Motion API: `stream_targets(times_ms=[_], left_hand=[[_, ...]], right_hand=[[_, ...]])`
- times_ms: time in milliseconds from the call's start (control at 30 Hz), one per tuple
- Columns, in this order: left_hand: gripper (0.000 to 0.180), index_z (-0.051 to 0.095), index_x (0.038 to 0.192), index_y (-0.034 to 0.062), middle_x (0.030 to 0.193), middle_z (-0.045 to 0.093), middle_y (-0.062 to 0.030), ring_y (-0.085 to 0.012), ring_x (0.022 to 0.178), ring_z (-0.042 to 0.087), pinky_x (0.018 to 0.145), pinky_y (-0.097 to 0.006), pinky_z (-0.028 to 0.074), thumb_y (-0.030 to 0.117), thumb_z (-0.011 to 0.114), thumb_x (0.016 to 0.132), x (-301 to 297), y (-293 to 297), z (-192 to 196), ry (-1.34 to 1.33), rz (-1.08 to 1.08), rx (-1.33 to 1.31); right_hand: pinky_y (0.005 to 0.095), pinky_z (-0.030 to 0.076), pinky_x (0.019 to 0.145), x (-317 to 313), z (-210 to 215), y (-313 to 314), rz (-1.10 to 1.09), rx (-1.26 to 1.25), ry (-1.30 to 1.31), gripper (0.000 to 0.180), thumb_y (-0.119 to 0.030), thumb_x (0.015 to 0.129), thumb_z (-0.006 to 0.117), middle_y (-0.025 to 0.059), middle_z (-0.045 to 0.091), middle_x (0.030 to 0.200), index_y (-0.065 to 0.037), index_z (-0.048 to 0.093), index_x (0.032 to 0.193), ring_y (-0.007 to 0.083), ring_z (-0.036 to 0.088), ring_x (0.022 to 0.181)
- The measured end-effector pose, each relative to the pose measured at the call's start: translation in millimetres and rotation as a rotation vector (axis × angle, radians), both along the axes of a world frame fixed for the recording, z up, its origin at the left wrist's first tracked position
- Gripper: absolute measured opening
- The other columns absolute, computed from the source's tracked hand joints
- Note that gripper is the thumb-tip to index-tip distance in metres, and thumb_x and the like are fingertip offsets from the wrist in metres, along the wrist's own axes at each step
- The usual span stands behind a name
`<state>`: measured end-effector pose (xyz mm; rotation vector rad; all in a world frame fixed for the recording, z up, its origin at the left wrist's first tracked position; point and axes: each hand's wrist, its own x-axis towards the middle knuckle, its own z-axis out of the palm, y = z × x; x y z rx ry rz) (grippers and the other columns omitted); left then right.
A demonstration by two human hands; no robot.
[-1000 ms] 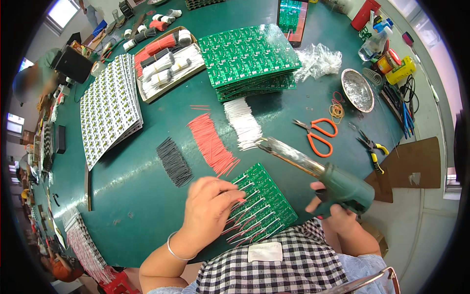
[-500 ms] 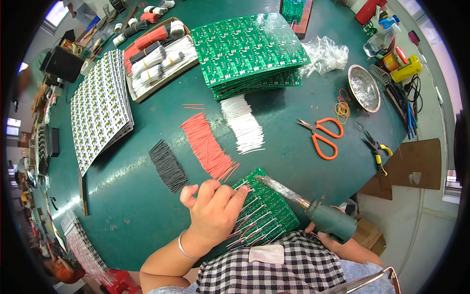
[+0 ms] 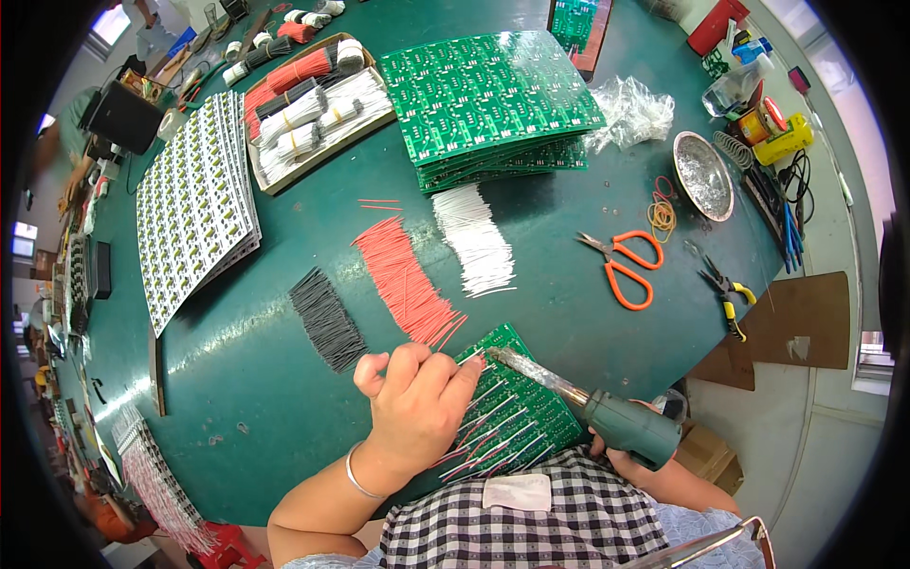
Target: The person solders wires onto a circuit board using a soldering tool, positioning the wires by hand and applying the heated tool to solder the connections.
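My left hand [image 3: 409, 406] rests on a green circuit board [image 3: 512, 403] near the table's front edge, fingertips pinching a thin white wire at the board's upper corner. Several red and white wires stick out of the board toward me. My right hand [image 3: 618, 459], mostly hidden, grips the green handle of a soldering iron [image 3: 592, 406]; its metal tip touches the board right beside my left fingertips. Rows of cut red wires [image 3: 403, 280], white wires [image 3: 476, 239] and black wires [image 3: 325, 318] lie just beyond the board.
A stack of green circuit boards [image 3: 493, 100] sits at the back, white panels [image 3: 194, 204] at the left, a tray of wire bundles [image 3: 313, 100] between them. Orange scissors [image 3: 621, 264], pliers [image 3: 725, 289], a metal bowl [image 3: 703, 175] and rubber bands lie at right.
The soldering iron has swung down from above the board until its tip meets the board's upper corner. My left hand shifted up the board to that corner with a wire.
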<state>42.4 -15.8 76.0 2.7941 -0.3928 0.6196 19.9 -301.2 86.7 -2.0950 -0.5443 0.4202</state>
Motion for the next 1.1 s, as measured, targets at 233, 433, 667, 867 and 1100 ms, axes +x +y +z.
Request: stream_targets(times_ms=[233, 433, 667, 867, 1100], left_hand=[[0.012, 0.069, 0.079, 0.0188, 0.067, 0.049, 0.0072, -0.0137, 0.078, 0.048, 0.078, -0.038, 0.023, 0.016, 0.070, 0.068, 0, -1, 1, 0.010, -0.004, -0.008], [0.012, 0.069, 0.079, 0.0189, 0.067, 0.049, 0.0069, -0.0139, 0.078, 0.049, 0.078, -0.039, 0.023, 0.016, 0.070, 0.068, 0, -1, 1, 0.016, -0.005, -0.003], [0.012, 0.068, 0.080, 0.0190, 0.068, 0.049, 0.0068, -0.0138, 0.078, 0.049, 0.080, -0.039, 0.024, 0.015, 0.070, 0.069, 1, -1, 2, 0.021, -0.005, -0.005], [0.011, 0.068, 0.084, 0.0202, 0.072, 0.048, 0.0056, -0.0109, 0.078, 0.051, 0.084, -0.040, 0.025, 0.017, 0.063, 0.074, 0, 0, 1, 0.020, -0.008, 0.018], [0.010, 0.068, 0.082, 0.0196, 0.072, 0.049, 0.0057, -0.0103, 0.079, 0.053, 0.084, -0.039, 0.025, 0.017, 0.064, 0.074, -1, 1, 2, 0.013, -0.015, 0.001]], right_hand=[[0.0346, 0.050, 0.079, 1, -5, -1, 0.028, 0.064, -0.034, 0.029, -0.002, 0.071, 0.066, 0.0100, 0.065, 0.095, -0.003, 0.063, 0.101, 0.0259, 0.063, 0.088], [0.0326, 0.051, 0.074, 2, -3, 0, 0.041, 0.115, -0.040, 0.029, -0.003, 0.076, 0.063, 0.0106, 0.064, 0.092, 0.001, 0.059, 0.105, 0.0231, 0.064, 0.082], [0.0271, 0.052, 0.064, -8, 4, 3, -0.197, 0.237, 0.288, 0.029, -0.008, 0.085, 0.057, 0.0113, 0.061, 0.083, 0.006, 0.053, 0.110, 0.0154, 0.064, 0.070], [0.0285, 0.051, 0.064, -7, -4, -6, -0.091, 0.241, 0.211, 0.026, -0.015, 0.088, 0.054, 0.0091, 0.061, 0.079, 0.004, 0.054, 0.106, 0.0159, 0.063, 0.067], [0.0274, 0.051, 0.064, -13, -4, -10, -0.118, 0.244, 0.212, 0.023, -0.015, 0.088, 0.054, 0.0079, 0.062, 0.077, 0.003, 0.055, 0.103, 0.0155, 0.063, 0.067]])
